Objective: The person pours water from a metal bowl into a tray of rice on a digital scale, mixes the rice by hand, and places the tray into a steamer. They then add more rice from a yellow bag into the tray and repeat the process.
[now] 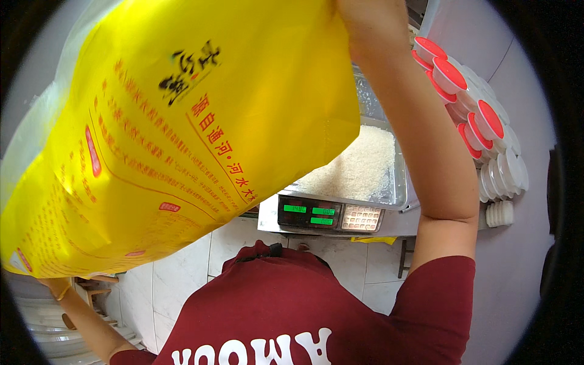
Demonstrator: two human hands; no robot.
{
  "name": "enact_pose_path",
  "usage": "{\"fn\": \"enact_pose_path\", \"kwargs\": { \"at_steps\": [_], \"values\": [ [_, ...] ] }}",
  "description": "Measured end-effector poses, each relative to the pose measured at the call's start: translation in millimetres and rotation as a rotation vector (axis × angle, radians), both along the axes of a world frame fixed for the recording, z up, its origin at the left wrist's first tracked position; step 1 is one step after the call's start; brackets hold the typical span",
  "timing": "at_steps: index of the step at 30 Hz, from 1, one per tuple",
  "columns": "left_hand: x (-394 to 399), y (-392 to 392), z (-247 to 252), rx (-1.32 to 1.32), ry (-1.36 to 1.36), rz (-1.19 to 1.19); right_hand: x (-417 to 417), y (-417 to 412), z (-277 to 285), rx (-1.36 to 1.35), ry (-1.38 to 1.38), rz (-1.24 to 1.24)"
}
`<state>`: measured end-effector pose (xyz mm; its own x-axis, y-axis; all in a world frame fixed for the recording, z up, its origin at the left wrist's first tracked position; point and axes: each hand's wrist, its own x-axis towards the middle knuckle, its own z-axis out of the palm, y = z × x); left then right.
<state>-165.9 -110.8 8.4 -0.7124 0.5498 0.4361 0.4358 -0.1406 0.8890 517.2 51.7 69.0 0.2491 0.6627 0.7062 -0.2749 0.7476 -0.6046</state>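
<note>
A large yellow plastic sack [219, 127], printed with red and black writing, hangs tilted across the left and upper part of the view. My left hand [57, 286] holds its lower left end, with the fingers hidden behind the sack. At the top edge, my right hand [365, 20] grips the sack's other end, and the fingers are partly out of view. White rice grains [365, 169] lie heaped in a metal tray [401, 182] below and behind the sack. That tray rests on a digital scale [310, 214] with lit green displays and a keypad. The sack's mouth is hidden.
White tubs with red lids [449, 75] are stacked at the right, beside piles of clear plastic lids or containers [504, 175]. Stacked pale containers [59, 328] and a wooden stool [93, 287] stand lower left. Below is a tiled floor [178, 273].
</note>
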Motion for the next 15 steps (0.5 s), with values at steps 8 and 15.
{"fn": "enact_pose_path", "kwargs": {
  "at_steps": [8, 15],
  "values": [
    [58, -14, -144, 0.092, -0.335, -0.027, -53, -27, 30, 0.096, -0.407, 0.089],
    [67, -20, -178, 0.129, -0.441, -0.029, -70, -14, 31, 0.190, -0.385, 0.007]
  ]
}}
